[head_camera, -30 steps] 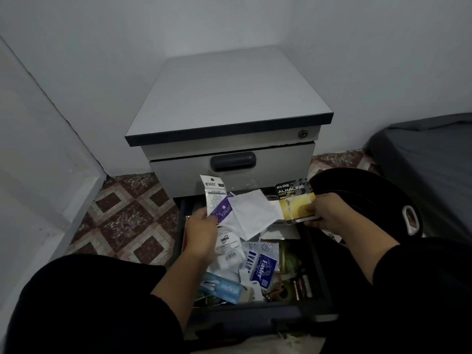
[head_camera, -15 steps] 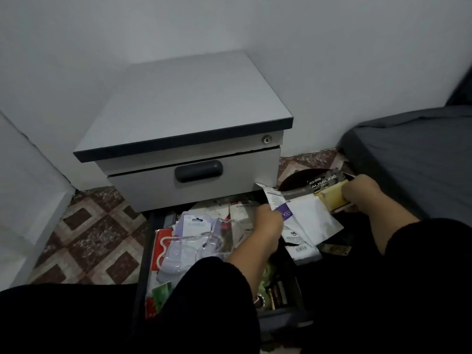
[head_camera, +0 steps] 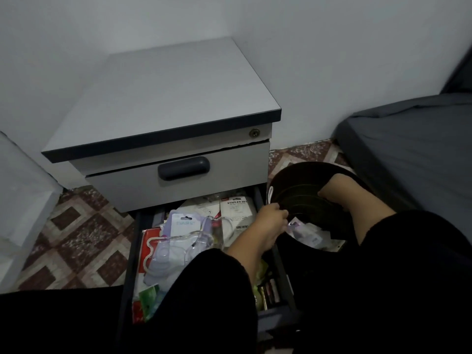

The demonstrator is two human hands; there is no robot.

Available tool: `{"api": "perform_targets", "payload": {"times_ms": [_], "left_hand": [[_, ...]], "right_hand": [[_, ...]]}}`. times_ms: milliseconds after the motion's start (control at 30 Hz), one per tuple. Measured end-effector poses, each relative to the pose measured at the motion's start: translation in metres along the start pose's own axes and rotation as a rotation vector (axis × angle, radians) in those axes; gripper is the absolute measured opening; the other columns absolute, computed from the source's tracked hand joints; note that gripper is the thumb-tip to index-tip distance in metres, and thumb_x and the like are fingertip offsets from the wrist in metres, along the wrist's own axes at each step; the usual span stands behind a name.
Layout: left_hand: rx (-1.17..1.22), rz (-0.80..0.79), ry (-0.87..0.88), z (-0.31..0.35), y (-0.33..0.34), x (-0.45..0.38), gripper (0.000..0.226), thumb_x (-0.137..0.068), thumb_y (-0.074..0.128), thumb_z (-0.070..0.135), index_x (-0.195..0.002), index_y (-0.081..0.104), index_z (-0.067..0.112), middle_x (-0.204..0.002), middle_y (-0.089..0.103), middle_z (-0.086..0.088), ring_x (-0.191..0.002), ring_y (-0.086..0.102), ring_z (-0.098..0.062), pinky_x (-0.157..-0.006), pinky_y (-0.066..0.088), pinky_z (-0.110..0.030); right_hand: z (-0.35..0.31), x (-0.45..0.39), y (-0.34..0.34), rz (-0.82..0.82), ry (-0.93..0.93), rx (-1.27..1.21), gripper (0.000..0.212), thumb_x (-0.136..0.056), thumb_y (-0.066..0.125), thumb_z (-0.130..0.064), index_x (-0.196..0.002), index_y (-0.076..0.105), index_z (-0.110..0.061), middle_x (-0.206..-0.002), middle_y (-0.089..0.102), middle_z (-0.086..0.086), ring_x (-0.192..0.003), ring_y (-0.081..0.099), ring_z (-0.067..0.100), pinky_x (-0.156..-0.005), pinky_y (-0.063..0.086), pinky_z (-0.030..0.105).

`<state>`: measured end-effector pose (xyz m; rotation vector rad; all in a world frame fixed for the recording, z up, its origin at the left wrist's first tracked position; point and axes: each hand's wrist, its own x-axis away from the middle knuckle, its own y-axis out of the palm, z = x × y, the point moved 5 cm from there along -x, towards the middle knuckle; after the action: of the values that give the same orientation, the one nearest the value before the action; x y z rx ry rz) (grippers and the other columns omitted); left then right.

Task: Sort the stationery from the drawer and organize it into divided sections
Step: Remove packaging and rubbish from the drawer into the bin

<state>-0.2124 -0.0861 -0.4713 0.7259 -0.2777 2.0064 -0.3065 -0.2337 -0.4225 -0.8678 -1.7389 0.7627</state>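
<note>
Patterned floor [head_camera: 76, 241] lies bare left of the grey cabinet [head_camera: 163, 98], whose lower drawer [head_camera: 131, 264] stands pulled out, walls close on both sides. The drawer holds crowded blister packs and a carton marked stapler set [head_camera: 236, 210]. The left hand [head_camera: 270, 221] pinches pale packets [head_camera: 306, 232] at the rim of a dark round bin [head_camera: 293, 175] just right of the drawer. The right hand [head_camera: 339, 190] reaches into the bin, fingers hidden; its grip cannot be told. A dark mattress [head_camera: 408, 149] bounds the right.
</note>
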Motion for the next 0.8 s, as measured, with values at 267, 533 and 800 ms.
{"api": "perform_targets", "payload": {"times_ms": [267,533,800], "left_hand": [[-0.129,0.239,0.109,0.007,-0.123,0.047,0.026,-0.092,0.052,0.000,-0.117,0.055,0.005,-0.101,0.064,-0.017,-0.085,0.060,-0.023,-0.081,0.050,-0.031],[-0.506,0.427,0.238,-0.017,-0.201,0.085,0.023,-0.090,0.055,0.005,-0.112,0.062,0.009,-0.106,0.064,-0.008,-0.084,0.058,-0.016,-0.078,0.049,-0.031],[-1.193,0.162,0.331,-0.045,-0.170,0.077,0.065,-0.079,0.073,0.028,-0.137,0.045,0.028,-0.139,0.049,0.000,-0.125,0.044,-0.019,-0.105,0.037,-0.038]], "right_hand": [[-0.056,0.024,0.055,-0.020,-0.404,0.143,0.020,-0.088,0.058,-0.011,-0.103,0.070,-0.005,-0.103,0.067,0.013,-0.097,0.062,0.030,-0.082,0.052,0.032],[-0.091,0.078,0.155,-0.009,-0.800,0.623,0.040,-0.092,0.048,-0.014,-0.132,0.048,-0.011,-0.129,0.053,0.011,-0.120,0.049,0.028,-0.095,0.046,0.039],[-0.097,0.092,0.141,0.081,-0.818,0.662,0.033,-0.092,0.042,-0.015,-0.123,0.056,-0.015,-0.120,0.058,0.009,-0.110,0.058,0.029,-0.088,0.048,0.038]]}}
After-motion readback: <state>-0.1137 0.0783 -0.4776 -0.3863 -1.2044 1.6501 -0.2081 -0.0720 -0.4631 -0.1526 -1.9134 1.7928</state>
